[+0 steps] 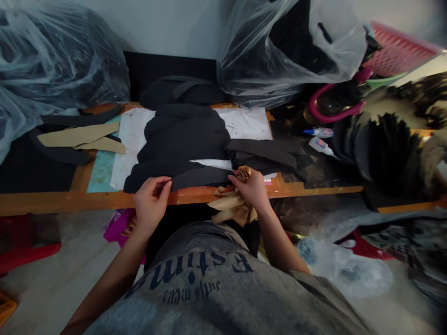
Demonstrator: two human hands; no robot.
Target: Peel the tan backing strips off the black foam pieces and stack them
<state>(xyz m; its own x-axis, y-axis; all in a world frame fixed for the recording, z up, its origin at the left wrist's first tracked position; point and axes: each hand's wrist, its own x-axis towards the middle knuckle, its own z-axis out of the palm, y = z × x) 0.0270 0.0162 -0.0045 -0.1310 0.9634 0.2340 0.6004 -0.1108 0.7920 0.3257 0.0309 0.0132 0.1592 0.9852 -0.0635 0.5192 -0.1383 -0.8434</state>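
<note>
Dark strip (204, 177) lies along the middle of the table's (104, 201) near edge in the head view. The left hand (151, 202) pinches its left end; the right hand (253, 188), closed around tan strips (230, 203), touches its right end. Black pieces (185, 137) lie just beyond.

Curved black pieces (188, 137), perhaps fabric, lie on white paper sheets (130, 135); left, long tan strips (80, 135); right, white plastic bottles (321, 146).

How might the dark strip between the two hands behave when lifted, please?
The dark strip looks thin and flat, so it is probably light. Being long and narrow, it may sag mid-span if lifted by its ends.
</note>
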